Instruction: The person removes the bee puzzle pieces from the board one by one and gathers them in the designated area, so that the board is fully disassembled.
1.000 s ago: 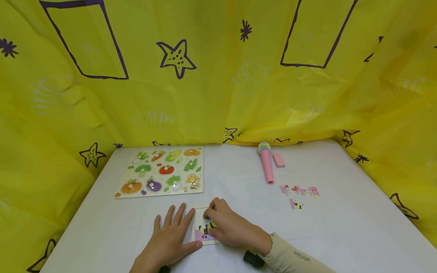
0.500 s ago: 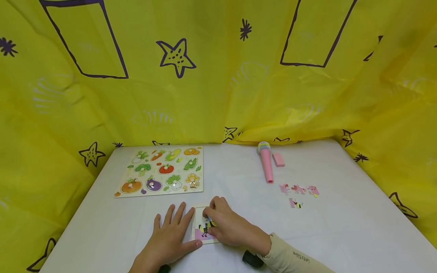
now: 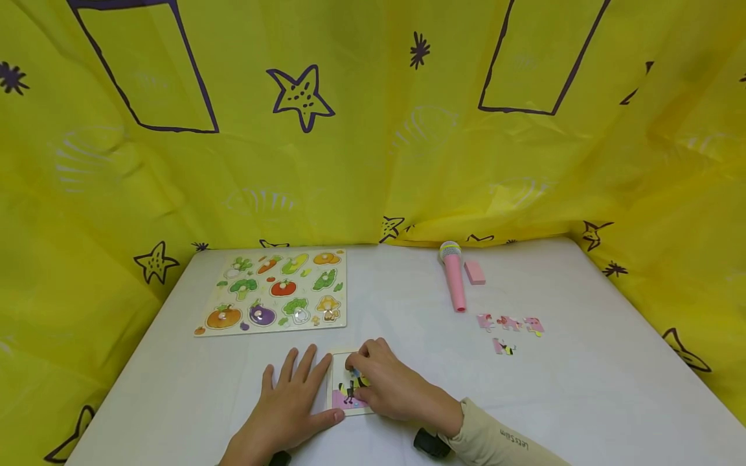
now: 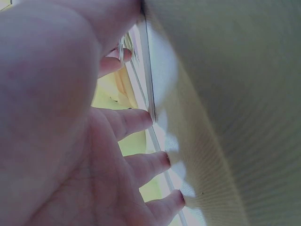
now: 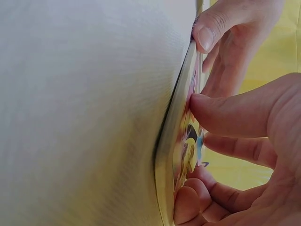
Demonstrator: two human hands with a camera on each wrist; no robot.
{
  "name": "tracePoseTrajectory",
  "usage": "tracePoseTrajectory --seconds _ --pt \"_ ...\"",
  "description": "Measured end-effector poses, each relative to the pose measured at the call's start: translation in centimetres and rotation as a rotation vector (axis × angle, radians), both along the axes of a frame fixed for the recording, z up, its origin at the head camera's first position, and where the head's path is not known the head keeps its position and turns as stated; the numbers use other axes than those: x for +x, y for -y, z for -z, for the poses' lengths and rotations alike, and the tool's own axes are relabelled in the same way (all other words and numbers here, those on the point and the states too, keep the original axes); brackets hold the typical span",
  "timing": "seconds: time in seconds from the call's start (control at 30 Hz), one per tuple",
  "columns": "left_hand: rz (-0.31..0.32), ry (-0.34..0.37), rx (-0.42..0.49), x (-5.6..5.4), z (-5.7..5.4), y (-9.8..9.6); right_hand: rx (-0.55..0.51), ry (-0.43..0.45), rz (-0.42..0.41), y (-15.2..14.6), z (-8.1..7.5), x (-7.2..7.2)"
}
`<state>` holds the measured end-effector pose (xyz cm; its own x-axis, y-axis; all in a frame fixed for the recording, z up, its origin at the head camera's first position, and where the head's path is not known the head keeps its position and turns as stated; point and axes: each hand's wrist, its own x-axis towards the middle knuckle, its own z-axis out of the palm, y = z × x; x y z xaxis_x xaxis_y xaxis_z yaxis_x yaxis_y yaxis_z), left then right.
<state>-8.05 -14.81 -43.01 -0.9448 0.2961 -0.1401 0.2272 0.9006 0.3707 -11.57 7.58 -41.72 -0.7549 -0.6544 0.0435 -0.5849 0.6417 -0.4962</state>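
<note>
A small jigsaw puzzle board (image 3: 351,411) with a pale rim and a bee picture on pink lies at the front centre of the table. My left hand (image 3: 288,408) rests beside it with fingers spread, index fingertip and thumb at the board's left and lower edges. My right hand (image 3: 399,385) bends over the board's right half and pinches a jigsaw puzzle piece (image 5: 200,141) with a blue patch, thumb on one side and fingertips on the other. In the right wrist view, the piece sits tilted against the board's surface. The right hand hides much of the board in the head view.
Several loose pink jigsaw pieces (image 3: 509,323) lie to the right. Behind them are a pink toy microphone (image 3: 454,278) and a pink block (image 3: 474,272). A vegetable peg puzzle (image 3: 315,322) lies at the back left. A yellow curtain (image 3: 361,168) surrounds the white table (image 3: 583,388).
</note>
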Motion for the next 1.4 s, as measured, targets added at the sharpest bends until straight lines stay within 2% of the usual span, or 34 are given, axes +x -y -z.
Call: tracePoseTrajectory --seconds 0.3,0.6,0.83,1.07,1.4 --pt "0.001 -0.006 0.003 0.0 -0.01 0.02 -0.044 -0.012 -0.019 -0.13 0.07 0.03" --pt "-0.004 0.006 0.0 0.01 0.06 0.0 -0.03 -0.026 -0.04 -0.19 0.11 -0.09" --pt "-0.001 0.007 0.01 -0.02 0.09 0.01 -0.125 -0.089 -0.085 -0.19 0.29 -0.4" --pt "-0.008 0.011 -0.004 -0.18 0.03 -0.03 -0.185 -0.033 -0.07 -0.11 0.14 -0.57" --pt "-0.013 0.02 -0.014 -0.2 0.08 -0.1 -0.276 0.001 -0.026 -0.08 -0.06 -0.57"
